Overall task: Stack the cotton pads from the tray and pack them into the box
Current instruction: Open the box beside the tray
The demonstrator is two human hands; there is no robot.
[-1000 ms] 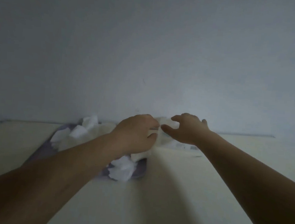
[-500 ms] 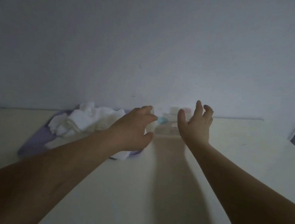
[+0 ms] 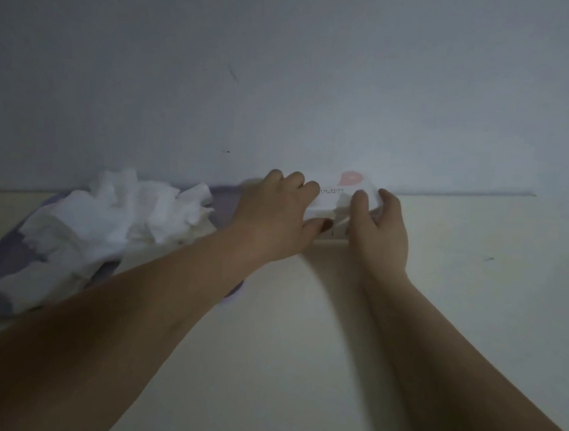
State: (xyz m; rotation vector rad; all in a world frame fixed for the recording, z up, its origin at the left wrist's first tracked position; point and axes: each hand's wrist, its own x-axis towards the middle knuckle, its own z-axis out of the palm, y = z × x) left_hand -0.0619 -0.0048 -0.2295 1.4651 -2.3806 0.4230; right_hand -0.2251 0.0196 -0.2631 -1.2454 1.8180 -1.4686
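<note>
White box [image 3: 344, 186] in left hand [image 3: 272, 219], right hand [image 3: 379, 235]

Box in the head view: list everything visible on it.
The box is white, seemingly thin card, with a pink drop-shaped mark and small dark lettering too blurred to read. It lies at the far edge of the table, by the wall. The left hand grips its left end, the right hand its right end. Whether it is open cannot be told.

Cream table [image 3: 332, 357] meets plain grey-white wall [image 3: 289, 61] along far edge
</note>
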